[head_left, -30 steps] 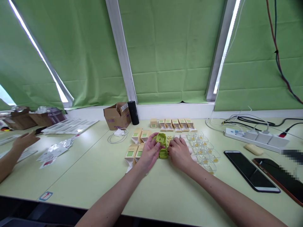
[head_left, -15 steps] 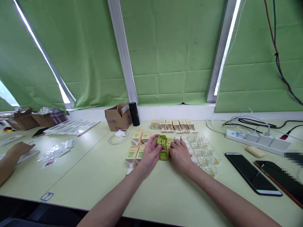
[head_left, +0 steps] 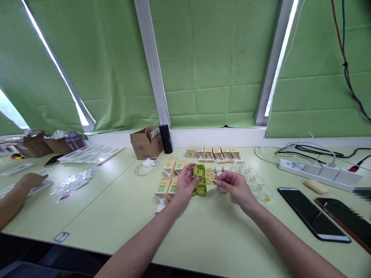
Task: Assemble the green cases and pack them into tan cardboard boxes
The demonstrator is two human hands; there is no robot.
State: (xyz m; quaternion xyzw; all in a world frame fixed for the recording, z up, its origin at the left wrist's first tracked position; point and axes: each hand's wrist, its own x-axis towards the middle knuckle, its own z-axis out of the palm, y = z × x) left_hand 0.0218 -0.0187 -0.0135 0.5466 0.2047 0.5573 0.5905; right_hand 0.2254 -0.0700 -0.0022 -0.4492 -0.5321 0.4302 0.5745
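Case point(head_left: 202, 189) (green, open) in left hand point(head_left: 184, 189).

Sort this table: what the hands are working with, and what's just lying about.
In hand: green case in the left hand; right hand beside it; tan cartons; clear trays.
Lying about: phones, power strip, cardboard box, black cylinder.

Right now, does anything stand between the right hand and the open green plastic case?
Nothing blocks it. The right hand, fingertips pinched, is beside the open green plastic case held by the left hand. Only a sheet of small yellow pieces lies flat between them.
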